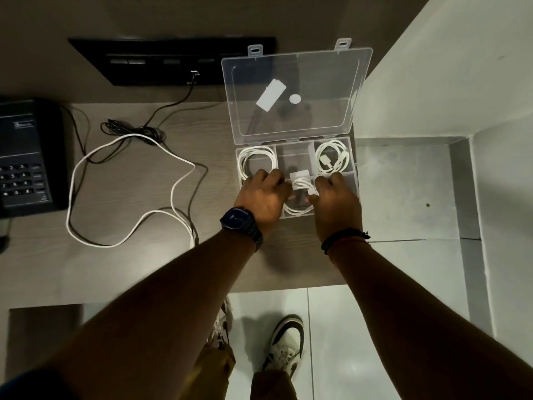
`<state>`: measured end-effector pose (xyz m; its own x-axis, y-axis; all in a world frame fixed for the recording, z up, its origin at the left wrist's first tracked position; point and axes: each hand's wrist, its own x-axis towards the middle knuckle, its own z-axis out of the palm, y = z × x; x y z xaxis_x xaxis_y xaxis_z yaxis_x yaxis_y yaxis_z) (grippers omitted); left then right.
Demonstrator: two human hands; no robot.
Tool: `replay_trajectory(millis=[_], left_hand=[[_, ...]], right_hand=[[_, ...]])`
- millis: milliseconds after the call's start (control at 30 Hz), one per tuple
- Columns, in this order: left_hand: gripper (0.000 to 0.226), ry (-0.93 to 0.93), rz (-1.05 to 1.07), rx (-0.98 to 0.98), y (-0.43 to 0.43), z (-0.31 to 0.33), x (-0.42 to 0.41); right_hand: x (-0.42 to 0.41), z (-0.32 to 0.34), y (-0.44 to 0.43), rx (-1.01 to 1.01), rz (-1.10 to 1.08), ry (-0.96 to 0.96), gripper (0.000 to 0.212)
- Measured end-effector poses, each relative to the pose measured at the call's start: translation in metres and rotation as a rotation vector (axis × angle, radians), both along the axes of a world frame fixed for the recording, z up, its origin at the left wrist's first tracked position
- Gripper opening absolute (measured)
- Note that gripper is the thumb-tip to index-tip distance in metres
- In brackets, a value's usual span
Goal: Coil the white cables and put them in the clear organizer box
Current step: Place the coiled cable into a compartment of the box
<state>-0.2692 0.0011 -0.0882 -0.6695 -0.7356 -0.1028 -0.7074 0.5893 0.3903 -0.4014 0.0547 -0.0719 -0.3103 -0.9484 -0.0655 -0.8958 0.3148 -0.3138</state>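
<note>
Both hands, left [264, 194] and right [336, 197], are down in the clear plastic organizer box [355, 168] on the wooden tabletop [129, 261], fingers curled around a coiled white cable [300, 187] in its front-middle compartment. Two coils already sit in the back corners. One long loose white cable [86, 157] left of the box looks not yet coiled.

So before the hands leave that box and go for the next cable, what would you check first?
1. Lid open and out of the way: ok.
2. Coil under both hands, the left hand and the right hand, fully inside the middle front compartment: cannot tell, hands cover it.
3. Two stored coils, back-left coil and back-right coil, staying put: ok.
4. Loose white cable on the desk coiled: not ok.
5. It crosses the black phone cord; whether tangled: cannot tell.
</note>
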Motion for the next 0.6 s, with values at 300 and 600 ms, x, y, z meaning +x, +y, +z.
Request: replay_trajectory(millis=[300, 600], left_hand=[[0.046, -0.146, -0.073, -0.031, 0.003, -0.008, 0.001], [0.053, -0.236, -0.047, -0.048, 0.006, -0.006, -0.004]], right_hand=[[-0.018, -0.002, -0.003, 0.091, 0.232, 0.059, 0.014], [-0.012, -0.007, -0.013, 0.103, -0.107, -0.021, 0.011]])
